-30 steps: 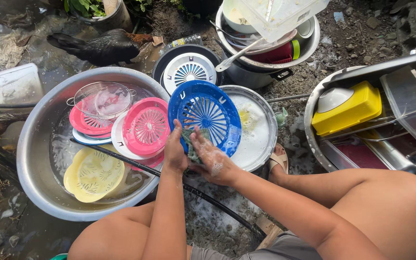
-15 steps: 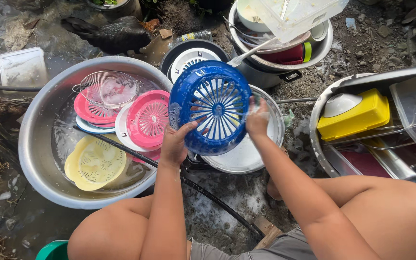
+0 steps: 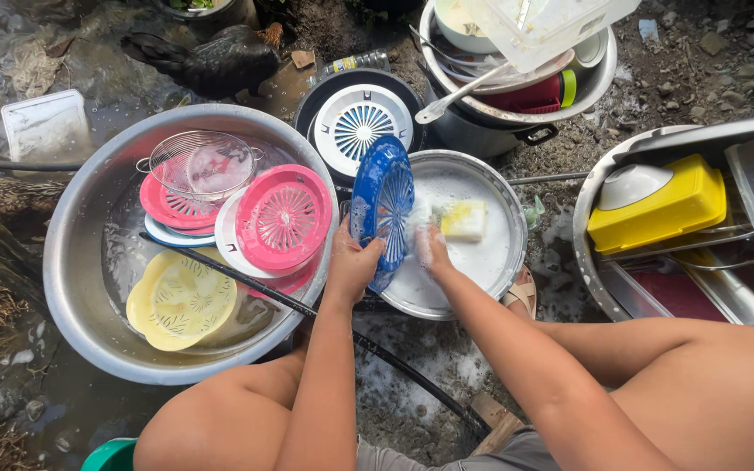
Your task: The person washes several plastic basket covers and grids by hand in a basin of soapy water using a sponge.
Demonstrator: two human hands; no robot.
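Left hand (image 3: 353,262) gripping blue slotted plate (image 3: 383,205) on edge, soapy right hand (image 3: 430,248) rubbing it

The blue plate (image 3: 383,208), turned nearly edge-on, hides the right hand's (image 3: 429,247) fingertips and whatever they hold. The yellow bin's (image 3: 652,205) metal tray (image 3: 604,288) runs off the right edge. The dark bird (image 3: 211,61) is cut off at the top.
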